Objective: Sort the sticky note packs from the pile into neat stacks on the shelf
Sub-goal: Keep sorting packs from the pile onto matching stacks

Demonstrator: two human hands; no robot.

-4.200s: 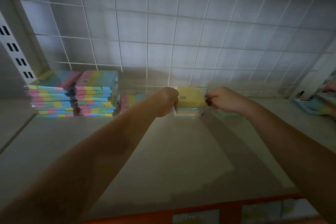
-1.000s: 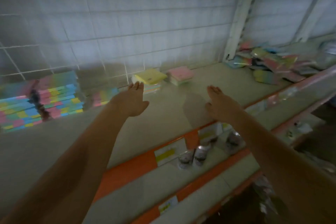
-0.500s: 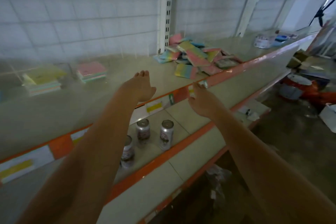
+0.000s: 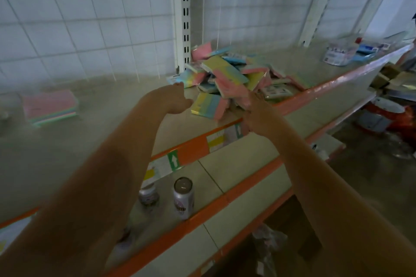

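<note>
Hands (image 4: 174, 99) reached pile (image 4: 227, 76), two cans (image 4: 183, 198)

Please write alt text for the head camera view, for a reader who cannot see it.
Two bare arms reach toward a pile of pastel sticky note packs on a shelf; the right hand touches a pink pack, the left hand is close by. A neat stack sits far left, two cans below.

On the shelf (image 4: 90, 141), a neat stack (image 4: 51, 107) sits far to the left, well apart from the pile (image 4: 229, 74) of packs, which lies right of the upright post (image 4: 185, 18) against the back wall. Both hands reach over the shelf's front edge: the left hand (image 4: 173, 99) just left of the pile, the right hand (image 4: 252, 110) at its near side. Two cans (image 4: 183, 200) stand on the lower shelf (image 4: 236, 164) beneath.
</note>
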